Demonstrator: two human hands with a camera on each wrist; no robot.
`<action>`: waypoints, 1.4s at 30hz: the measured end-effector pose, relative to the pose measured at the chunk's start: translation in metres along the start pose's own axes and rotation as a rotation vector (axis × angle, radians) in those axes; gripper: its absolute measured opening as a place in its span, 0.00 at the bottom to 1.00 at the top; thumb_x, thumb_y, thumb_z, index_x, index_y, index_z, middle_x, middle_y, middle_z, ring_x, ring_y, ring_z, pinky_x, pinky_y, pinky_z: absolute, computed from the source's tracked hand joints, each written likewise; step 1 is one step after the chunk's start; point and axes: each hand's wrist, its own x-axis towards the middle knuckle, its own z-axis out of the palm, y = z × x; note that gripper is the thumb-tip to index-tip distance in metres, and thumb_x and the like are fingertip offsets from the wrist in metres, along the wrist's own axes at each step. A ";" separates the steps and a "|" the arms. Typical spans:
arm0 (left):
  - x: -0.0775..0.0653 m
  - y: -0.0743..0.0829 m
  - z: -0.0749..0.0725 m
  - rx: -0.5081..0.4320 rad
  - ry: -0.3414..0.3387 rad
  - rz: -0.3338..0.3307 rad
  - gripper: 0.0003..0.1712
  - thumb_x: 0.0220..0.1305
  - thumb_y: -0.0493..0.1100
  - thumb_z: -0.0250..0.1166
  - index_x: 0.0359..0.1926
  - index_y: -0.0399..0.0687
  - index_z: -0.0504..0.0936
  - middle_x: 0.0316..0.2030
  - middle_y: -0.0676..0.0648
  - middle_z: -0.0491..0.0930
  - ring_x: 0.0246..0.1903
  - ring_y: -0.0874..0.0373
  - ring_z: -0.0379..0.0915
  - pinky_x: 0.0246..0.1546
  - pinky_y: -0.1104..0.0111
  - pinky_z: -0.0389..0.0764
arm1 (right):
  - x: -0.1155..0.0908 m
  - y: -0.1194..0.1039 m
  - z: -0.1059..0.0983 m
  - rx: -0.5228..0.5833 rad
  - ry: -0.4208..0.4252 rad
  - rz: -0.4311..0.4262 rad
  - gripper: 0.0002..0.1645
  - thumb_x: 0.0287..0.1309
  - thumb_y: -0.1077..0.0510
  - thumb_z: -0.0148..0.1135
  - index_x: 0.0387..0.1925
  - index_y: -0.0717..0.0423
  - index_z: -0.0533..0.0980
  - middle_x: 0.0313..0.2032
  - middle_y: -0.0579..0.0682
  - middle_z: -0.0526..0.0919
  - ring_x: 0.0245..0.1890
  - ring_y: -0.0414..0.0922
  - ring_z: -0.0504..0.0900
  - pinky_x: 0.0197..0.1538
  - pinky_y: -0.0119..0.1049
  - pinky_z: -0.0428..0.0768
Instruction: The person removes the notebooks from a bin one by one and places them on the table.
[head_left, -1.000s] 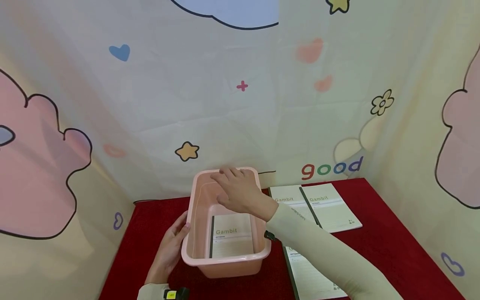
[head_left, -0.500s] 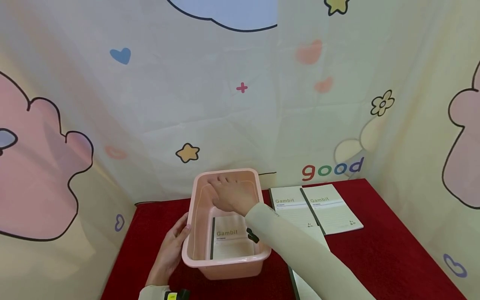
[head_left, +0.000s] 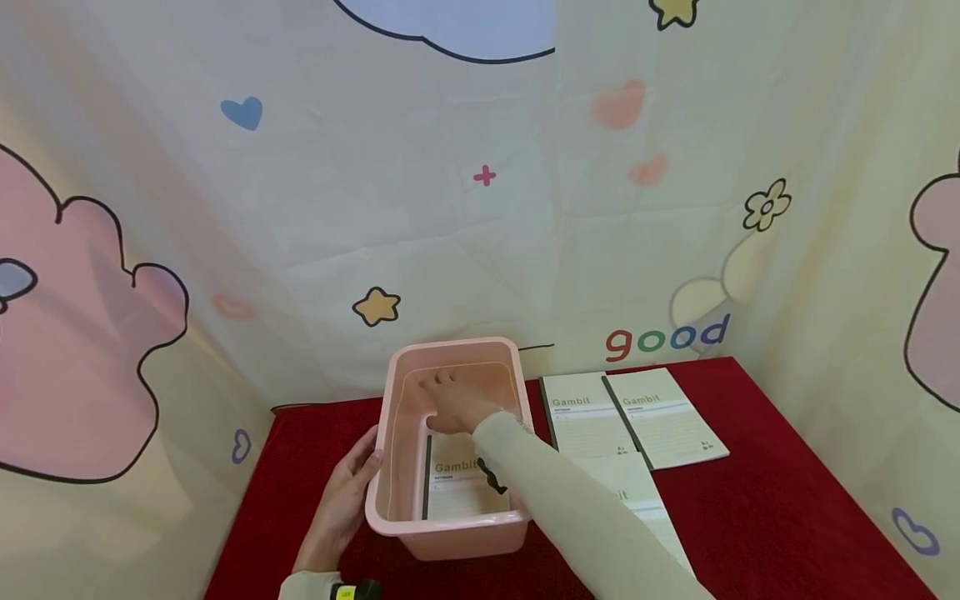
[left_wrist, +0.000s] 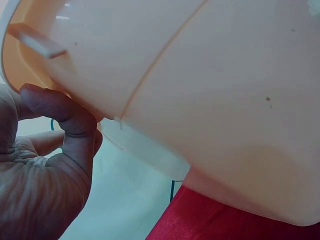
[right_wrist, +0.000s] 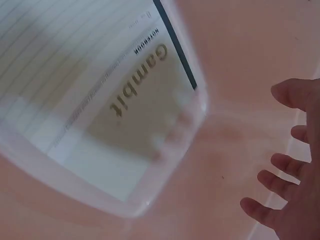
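Observation:
A pink plastic basin (head_left: 442, 546) stands tilted toward me, with a white Gambit notebook (head_left: 448, 507) lying flat on its bottom. My left hand (head_left: 337, 504) holds the basin's left side near the rim; in the left wrist view its fingers (left_wrist: 77, 135) curl against the outer wall. Inside the basin, my right hand (head_left: 456, 403) reaches over the notebook's far end. Seen from the right wrist, that hand (right_wrist: 295, 185) has spread fingers and holds nothing; the notebook (right_wrist: 85, 100) lies apart from it. The right sleeve hides part of the basin's right edge.
Two more Gambit notebooks (head_left: 585, 429) (head_left: 667, 421) lie side by side right of the basin, and a third notebook (head_left: 652, 508) lies nearer, partly under my sleeve. A red cloth (head_left: 772, 492) covers the table. Behind hangs a printed curtain (head_left: 450, 250).
My right hand has moved from above the basin's far rim down into it, slightly toward the left and nearer me. The left hand keeps its hold on the basin.

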 end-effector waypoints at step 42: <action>-0.001 0.002 -0.004 0.008 -0.019 0.015 0.32 0.74 0.48 0.54 0.75 0.53 0.57 0.73 0.45 0.59 0.70 0.41 0.58 0.67 0.47 0.67 | -0.006 -0.012 0.038 -0.276 -0.224 0.059 0.47 0.37 0.45 0.82 0.63 0.38 0.71 0.61 0.45 0.76 0.57 0.45 0.78 0.57 0.44 0.78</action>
